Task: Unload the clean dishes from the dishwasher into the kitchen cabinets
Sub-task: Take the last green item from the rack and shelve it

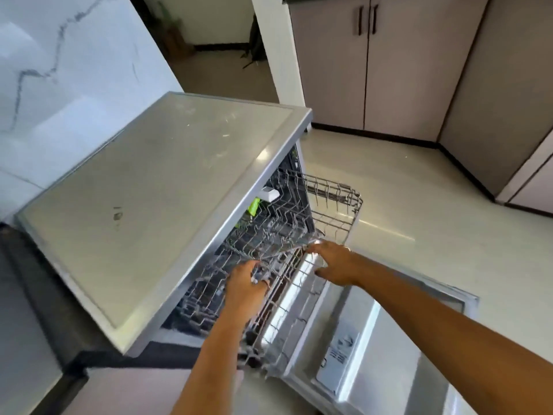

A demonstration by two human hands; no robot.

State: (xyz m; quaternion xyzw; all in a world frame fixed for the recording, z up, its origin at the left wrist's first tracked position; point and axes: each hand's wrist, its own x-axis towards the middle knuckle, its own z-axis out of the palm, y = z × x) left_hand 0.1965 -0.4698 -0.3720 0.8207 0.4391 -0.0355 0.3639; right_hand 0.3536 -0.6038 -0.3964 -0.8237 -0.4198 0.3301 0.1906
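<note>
Left hand [245,284], seen from the back, reaches into the open dishwasher [149,190]. Its fingers curl downward at the near edge of a clear glass dish [287,250], and a ring [264,284] shows on one finger. Motion blur hides whether the fingers actually close on the dish. Right hand [335,262] is spread, thumb held apart, with straight fingertips touching the far rim of the same dish. The dish lies between the two hands, low over the wire rack [335,205]; its exact shape cannot be told, as it is transparent and blurred. The rack is pulled out of the machine and stands above the lowered door [389,324], whose steel inner face carries a printed label [339,351]. Deeper inside the tub, a bright green item [254,206] and a white part [269,194] sit among the wires. Beyond the rack lies a pale floor [419,190], bordered by closed grey cabinets [404,64] with dark handles. A white marbled wall [59,70] rises behind the dishwasher's flat grey top.
</note>
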